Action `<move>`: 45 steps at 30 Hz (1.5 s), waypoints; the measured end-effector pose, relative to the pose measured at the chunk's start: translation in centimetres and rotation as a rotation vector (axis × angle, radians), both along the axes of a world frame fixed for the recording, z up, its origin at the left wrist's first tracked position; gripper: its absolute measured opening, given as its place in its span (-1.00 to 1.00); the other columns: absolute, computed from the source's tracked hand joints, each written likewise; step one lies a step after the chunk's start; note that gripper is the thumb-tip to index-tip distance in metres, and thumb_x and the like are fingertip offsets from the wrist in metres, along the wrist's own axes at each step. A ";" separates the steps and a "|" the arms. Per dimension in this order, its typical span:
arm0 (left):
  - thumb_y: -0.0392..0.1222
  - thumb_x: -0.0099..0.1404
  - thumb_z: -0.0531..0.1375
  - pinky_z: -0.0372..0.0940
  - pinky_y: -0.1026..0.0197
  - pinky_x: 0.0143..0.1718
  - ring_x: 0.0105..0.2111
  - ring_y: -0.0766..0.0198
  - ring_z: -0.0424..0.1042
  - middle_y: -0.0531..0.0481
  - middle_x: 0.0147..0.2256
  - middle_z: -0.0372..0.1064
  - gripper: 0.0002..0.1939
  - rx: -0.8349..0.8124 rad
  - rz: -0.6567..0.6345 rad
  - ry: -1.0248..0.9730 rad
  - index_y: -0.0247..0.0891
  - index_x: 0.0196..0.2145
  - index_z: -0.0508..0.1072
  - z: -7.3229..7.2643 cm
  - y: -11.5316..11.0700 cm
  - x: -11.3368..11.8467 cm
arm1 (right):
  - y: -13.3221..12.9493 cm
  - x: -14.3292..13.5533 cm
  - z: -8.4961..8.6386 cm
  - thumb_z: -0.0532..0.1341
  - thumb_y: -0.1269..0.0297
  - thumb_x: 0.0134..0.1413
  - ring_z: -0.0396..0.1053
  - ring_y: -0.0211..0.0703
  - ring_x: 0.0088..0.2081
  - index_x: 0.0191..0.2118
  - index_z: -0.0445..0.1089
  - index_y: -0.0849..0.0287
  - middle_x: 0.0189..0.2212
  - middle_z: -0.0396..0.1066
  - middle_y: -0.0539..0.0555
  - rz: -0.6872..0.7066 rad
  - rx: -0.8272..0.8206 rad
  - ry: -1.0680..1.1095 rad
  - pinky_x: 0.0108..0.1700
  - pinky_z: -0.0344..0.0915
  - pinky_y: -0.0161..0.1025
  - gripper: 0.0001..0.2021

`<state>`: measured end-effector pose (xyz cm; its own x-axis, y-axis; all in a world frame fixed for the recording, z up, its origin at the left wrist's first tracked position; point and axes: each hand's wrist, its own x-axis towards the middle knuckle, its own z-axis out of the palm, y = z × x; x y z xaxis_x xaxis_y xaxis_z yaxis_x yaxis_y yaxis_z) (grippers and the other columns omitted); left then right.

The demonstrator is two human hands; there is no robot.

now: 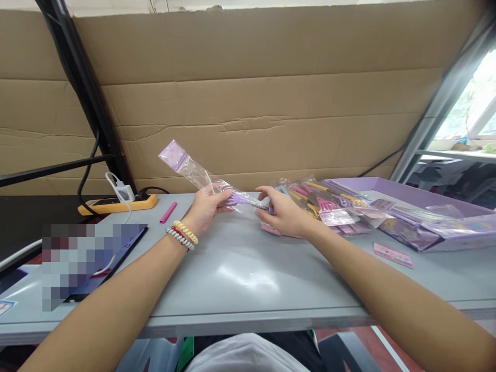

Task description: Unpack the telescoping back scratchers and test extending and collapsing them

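Note:
My left hand (209,206) is closed around a long clear plastic packet (201,175) with a lilac printed header at its far end. A lilac pronged tool (240,198) shows at that hand's fingertips; its exact kind is unclear. From the prongs a thin dark shaft runs right to my right hand (284,211), whose curled fingers grip its purple end. Whether the tool lies wholly inside the packet I cannot tell. Just beyond my right hand is a heap of similar packets (333,204) holding pink, yellow and purple tools.
A lilac box (461,243) with flat packets stands at the right, a pink card (393,255) before it. At the left lie a pink stick (168,212), a yellow power strip (104,205) with a white charger, and a partly blurred tablet (124,258). Cardboard (251,98) walls the back.

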<state>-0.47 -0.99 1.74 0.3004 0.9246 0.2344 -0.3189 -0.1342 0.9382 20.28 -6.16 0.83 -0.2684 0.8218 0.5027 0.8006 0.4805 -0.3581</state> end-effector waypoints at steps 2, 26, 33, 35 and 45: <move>-0.28 0.00 0.33 0.43 0.26 -0.43 -0.44 0.32 0.46 0.00 -0.41 0.44 -0.72 0.001 0.009 -0.019 -0.31 -0.31 0.36 -0.1 0.0 0.2 | -0.1 -0.2 0.0 0.12 0.28 0.03 0.28 -0.30 -0.48 0.09 0.11 0.19 -0.07 0.32 0.18 0.012 -0.017 0.009 -0.40 0.22 -0.27 -0.53; -0.27 0.02 0.30 0.41 0.28 -0.47 -0.50 0.38 0.40 0.06 -0.48 0.40 -0.79 0.007 0.164 -0.184 -0.32 -0.40 0.33 0.7 0.9 -1.1 | -0.3 -0.6 0.5 0.20 0.05 -0.04 0.24 -0.31 -0.60 -0.38 0.28 0.14 -0.54 0.36 -0.04 -0.036 -0.207 0.305 -0.54 0.12 -0.33 -0.75; -0.23 0.10 0.29 0.43 0.29 -0.44 -0.47 0.38 0.44 0.01 -0.41 0.45 -0.82 -0.019 0.096 -0.191 -0.32 -0.37 0.36 0.6 0.8 -1.0 | -0.5 -1.0 0.5 0.19 0.08 -0.05 0.21 -0.32 -0.60 -0.35 0.27 0.14 -0.54 0.33 -0.05 -0.059 -0.193 0.324 -0.55 0.11 -0.33 -0.76; -0.23 0.12 0.28 0.43 0.31 -0.45 -0.46 0.38 0.45 -0.01 -0.40 0.46 -0.83 -0.023 0.092 -0.200 -0.33 -0.36 0.37 0.6 0.7 -0.9 | -0.5 -1.1 0.4 0.20 0.08 -0.06 0.22 -0.33 -0.58 -0.30 0.26 0.14 -0.41 0.38 0.00 -0.070 -0.181 0.335 -0.55 0.13 -0.33 -0.74; -0.23 0.11 0.29 0.42 0.28 -0.48 -0.51 0.35 0.46 -0.02 -0.42 0.47 -0.84 -0.050 0.064 -0.170 -0.34 -0.39 0.39 0.1 0.5 -0.6 | -0.2 -1.1 0.0 0.21 0.15 -0.05 0.27 -0.36 -0.51 0.01 0.13 0.16 -0.13 0.31 0.13 -0.091 -0.074 0.350 -0.38 0.28 -0.26 -0.52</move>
